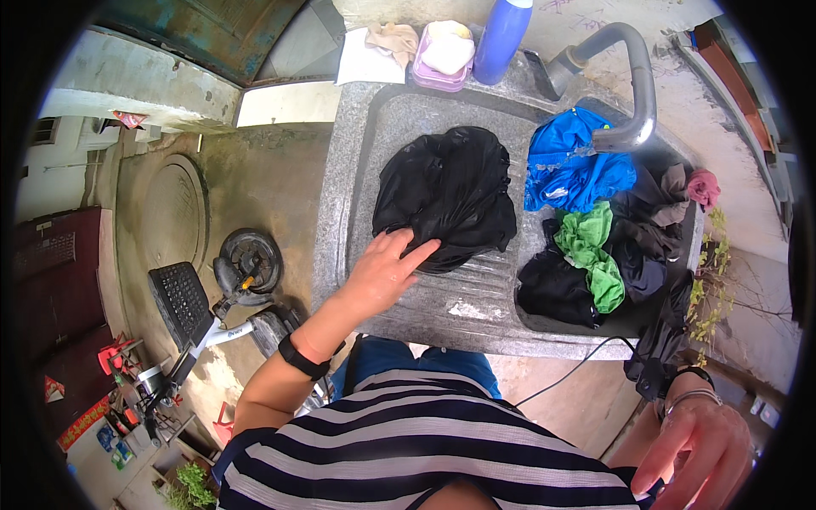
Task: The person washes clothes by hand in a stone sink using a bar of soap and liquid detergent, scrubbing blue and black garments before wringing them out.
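A bundle of wet black fabric (449, 191) lies on the ribbed washboard part of a grey stone laundry sink (338, 191). The fingertips of my left hand (382, 271) rest on its lower left edge, fingers spread, without gripping. My right hand (698, 440) is raised at the lower right, away from the sink, its fingers curled; whether it holds anything cannot be told. The basin on the right holds a blue garment (574, 162) under the metal spout (637, 95), a crumpled green cloth (590, 248), black clothes (554, 287) and a brownish garment (669, 197).
On the sink's back ledge stand a purple bottle (503, 41), a pink soap dish (440, 80) with white soap and a beige cloth (392, 41). A pink cloth (704, 189) lies on the right rim. A scooter-like vehicle (185, 306) stands left, and a black cable hangs below the sink.
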`<move>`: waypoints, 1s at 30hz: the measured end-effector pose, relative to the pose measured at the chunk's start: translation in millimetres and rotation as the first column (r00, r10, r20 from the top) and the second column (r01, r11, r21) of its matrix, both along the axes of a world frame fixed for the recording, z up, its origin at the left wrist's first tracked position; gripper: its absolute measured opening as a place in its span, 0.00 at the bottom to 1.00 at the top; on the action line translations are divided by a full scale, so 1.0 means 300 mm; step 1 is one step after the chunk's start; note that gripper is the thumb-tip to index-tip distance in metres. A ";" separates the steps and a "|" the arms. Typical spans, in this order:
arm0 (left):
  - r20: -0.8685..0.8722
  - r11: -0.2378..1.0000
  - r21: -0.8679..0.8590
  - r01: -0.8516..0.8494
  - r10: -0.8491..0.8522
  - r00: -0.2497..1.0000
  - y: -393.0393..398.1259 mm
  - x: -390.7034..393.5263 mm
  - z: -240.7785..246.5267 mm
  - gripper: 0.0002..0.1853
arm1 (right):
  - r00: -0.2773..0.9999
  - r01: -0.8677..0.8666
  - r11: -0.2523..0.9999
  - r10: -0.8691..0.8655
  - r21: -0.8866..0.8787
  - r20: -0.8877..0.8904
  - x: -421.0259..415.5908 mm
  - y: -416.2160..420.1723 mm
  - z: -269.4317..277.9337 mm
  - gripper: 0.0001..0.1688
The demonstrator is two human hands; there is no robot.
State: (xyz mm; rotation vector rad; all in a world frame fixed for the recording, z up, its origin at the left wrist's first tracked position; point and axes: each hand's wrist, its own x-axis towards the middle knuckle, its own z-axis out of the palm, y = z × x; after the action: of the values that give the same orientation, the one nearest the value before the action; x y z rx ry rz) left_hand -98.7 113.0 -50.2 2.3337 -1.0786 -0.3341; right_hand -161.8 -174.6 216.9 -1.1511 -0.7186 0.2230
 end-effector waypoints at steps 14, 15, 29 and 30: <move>0.014 0.998 0.036 -0.048 0.048 0.999 0.007 -0.006 -0.037 0.36 | 0.967 -0.225 0.929 0.251 -0.295 0.053 0.078 0.121 -0.086 0.19; 0.011 1.000 0.018 -0.003 0.003 1.000 -0.012 0.005 -0.034 0.36 | 0.978 -0.136 0.930 0.181 -0.342 0.105 0.055 0.158 -0.098 0.19; -0.013 0.983 -0.091 -0.158 0.157 0.988 -0.050 0.068 -0.101 0.26 | 0.937 0.112 0.908 0.039 -0.405 0.348 0.001 0.192 -0.200 0.22; -0.041 0.981 -0.083 -0.173 0.170 0.985 -0.049 0.068 -0.110 0.25 | 0.938 0.098 0.844 0.099 -0.528 0.333 0.054 0.155 -0.244 0.27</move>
State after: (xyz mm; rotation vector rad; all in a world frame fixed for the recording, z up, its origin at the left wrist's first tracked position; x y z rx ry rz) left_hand -78.3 98.4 -83.2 2.3156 -0.8515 -0.2555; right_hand -145.7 -128.1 143.7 -1.7619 -1.0078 0.2304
